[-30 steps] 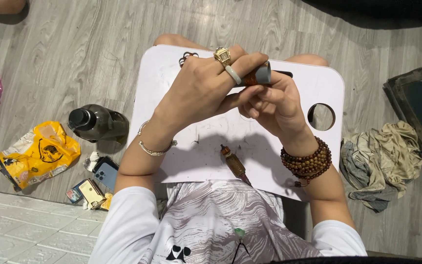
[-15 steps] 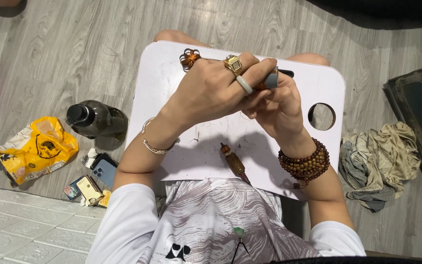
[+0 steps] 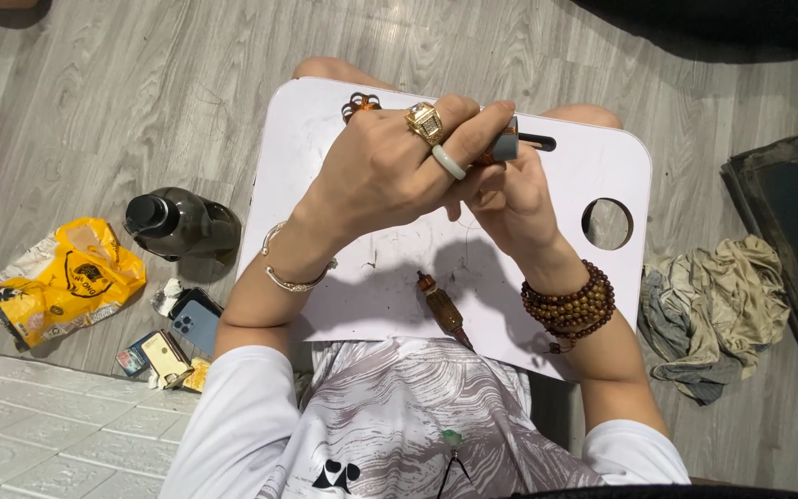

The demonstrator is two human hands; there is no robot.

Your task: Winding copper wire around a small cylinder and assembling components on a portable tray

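My left hand (image 3: 397, 166), with a gold ring and a pale green ring, is closed around a small brown piece with a grey end (image 3: 504, 145) above a white lap tray (image 3: 344, 277). My right hand (image 3: 510, 205), with a brown bead bracelet on the wrist, sits just under it, fingers curled against the same piece. A brown carved pendant (image 3: 441, 305) lies on the tray near my body. An orange-brown bead cluster (image 3: 359, 103) peeks out behind my left hand.
A dark bottle (image 3: 180, 224), a yellow bag (image 3: 62, 277), a phone (image 3: 198, 321) and small packets lie on the wooden floor at left. Crumpled cloth (image 3: 713, 305) and a dark framed panel (image 3: 791, 222) are at right. The tray has a round hole (image 3: 608, 224).
Both hands have stayed joined over the tray; my left hand has rolled forward over the piece, covering more of it, and the bead cluster behind it has come into view.
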